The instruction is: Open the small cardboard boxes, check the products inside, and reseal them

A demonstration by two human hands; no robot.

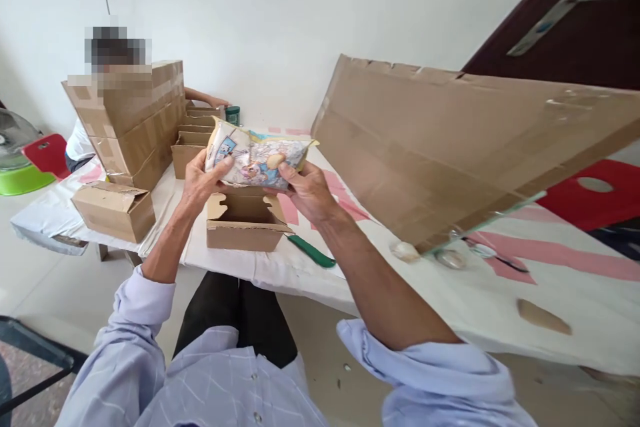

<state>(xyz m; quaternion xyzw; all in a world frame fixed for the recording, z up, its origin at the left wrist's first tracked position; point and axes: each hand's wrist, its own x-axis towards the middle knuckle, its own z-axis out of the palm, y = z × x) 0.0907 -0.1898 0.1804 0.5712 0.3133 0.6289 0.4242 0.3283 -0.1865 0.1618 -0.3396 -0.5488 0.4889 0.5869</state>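
Observation:
A printed plastic packet, puffy and pale with blue and yellow patterning, is held up between both hands. My left hand grips its left end, thumb across the front. At the right end my right hand pinches it, thumb on the printed face. Just below the packet stands an open small cardboard box, its flaps raised; the packet partly hides its opening. A green-handled tool lies on the table by the box's right side; I cannot tell its kind.
A closed carton and taped stacked cartons stand on the left, more open boxes behind. Another person sits beyond them. A large cardboard sheet leans at right. Tape rolls and scissors lie nearby.

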